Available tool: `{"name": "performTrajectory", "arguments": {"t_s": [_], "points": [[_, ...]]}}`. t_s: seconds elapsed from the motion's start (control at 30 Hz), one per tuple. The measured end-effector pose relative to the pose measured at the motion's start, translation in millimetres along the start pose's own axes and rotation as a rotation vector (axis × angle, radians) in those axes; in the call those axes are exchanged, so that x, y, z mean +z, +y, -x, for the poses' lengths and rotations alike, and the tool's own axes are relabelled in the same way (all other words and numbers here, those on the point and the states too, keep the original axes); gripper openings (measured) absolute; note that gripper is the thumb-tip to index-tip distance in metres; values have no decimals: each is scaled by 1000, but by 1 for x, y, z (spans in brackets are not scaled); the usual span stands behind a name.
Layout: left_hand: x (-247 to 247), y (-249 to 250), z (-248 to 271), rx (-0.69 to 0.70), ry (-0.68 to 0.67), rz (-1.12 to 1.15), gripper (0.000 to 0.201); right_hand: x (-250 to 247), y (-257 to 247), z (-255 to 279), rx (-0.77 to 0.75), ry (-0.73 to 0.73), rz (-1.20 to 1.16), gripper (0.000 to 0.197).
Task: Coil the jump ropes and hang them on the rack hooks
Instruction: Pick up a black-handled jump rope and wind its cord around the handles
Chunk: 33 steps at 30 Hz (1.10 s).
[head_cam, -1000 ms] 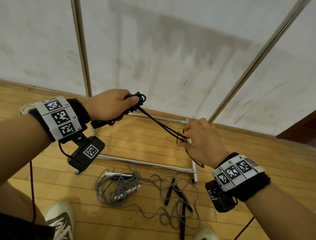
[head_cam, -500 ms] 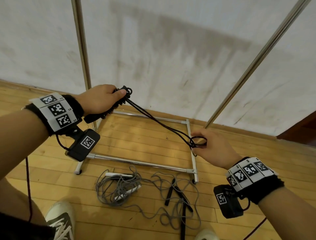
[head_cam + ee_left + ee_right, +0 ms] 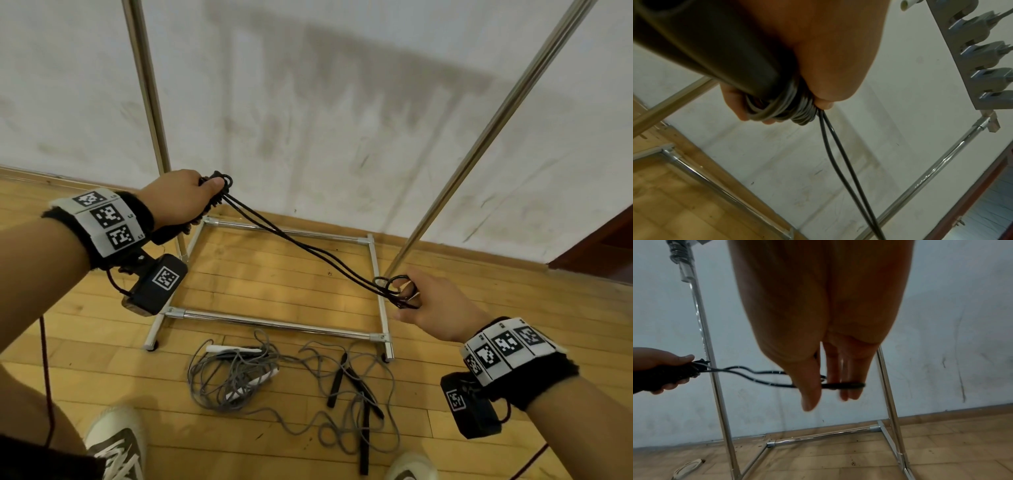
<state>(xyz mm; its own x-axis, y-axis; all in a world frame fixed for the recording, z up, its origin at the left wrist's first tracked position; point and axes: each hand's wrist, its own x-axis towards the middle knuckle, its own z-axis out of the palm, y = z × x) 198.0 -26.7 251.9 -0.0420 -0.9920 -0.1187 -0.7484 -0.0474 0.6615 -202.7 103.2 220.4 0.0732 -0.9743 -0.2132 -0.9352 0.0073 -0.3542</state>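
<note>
A: Since the frame before, the right hand (image 3: 435, 310) has drawn out to the right and nearer, away from the left hand (image 3: 178, 202), and the black rope (image 3: 301, 250) between them runs longer and tauter.

B: What's each grip doing?

A: The left grip is curled tight around the handles (image 3: 715, 53), with the turns of rope bunched against its fingers. The right grip is nearly straight, fingers (image 3: 851, 382) pointing down, with the small loop at the rope's end hooked around them and the thumb beside it.

B: So what goes wrong from here?

A: I'd worry about that loop. The fingers aren't closed on it, so if the pull goes sideways or the fingers tip, it likely slides off and the strand drops to the floor.

B: And the left side?

A: The turns sit at the very end of the handles. A hard tug from the right could strip a turn or two off, and the coil loosens.

B: Anything underfoot?

A: Yes. A grey rope (image 3: 236, 377) and another black one (image 3: 356, 383) lie tangled on the floor just near of the rack (image 3: 274, 322), between the shoes and its base. A slack end could snag there. The hooks (image 3: 982, 53) are high on the right in the left wrist view, so a loose coil has far to travel.
</note>
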Motion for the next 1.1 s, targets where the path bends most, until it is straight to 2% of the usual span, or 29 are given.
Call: {"name": "performTrajectory", "arguments": {"t_s": [0.1, 0.13, 0.2, 0.27, 0.4, 0.57, 0.63, 0.73, 0.87, 1.0, 1.1], "points": [[2, 6, 0, 12, 26, -20, 60, 2, 7, -3, 39, -35, 74, 46], [1, 7, 0, 10, 37, -15, 59, 3, 9, -3, 61, -61, 95, 53], [-2, 8, -1, 4, 55, 32, 56, 5, 15, 0, 101, -143, 129, 79], [-5, 8, 1, 23, 30, 84, 51, 6, 19, 3, 105, -194, 156, 90], [8, 20, 16, 134, -119, 13, 47, 3, 6, -1, 10, -103, 74, 75], [30, 51, 40, 251, -262, -2, 43, 10, -51, -5, -222, -54, -99, 49], [32, 62, 51, 295, -301, 33, 41, 15, -73, -5, -285, -45, -209, 45], [32, 75, 68, 378, -320, 61, 38, 20, -96, -3, -323, -60, -381, 47], [31, 81, 80, 460, -305, 92, 34, 23, -117, 2, -384, -79, -571, 35], [31, 80, 80, 474, -261, 154, 28, 20, -129, 8, -332, -230, -920, 34], [28, 75, 75, 457, -225, 131, 27, 20, -130, 10, -278, -145, -888, 36]]}}
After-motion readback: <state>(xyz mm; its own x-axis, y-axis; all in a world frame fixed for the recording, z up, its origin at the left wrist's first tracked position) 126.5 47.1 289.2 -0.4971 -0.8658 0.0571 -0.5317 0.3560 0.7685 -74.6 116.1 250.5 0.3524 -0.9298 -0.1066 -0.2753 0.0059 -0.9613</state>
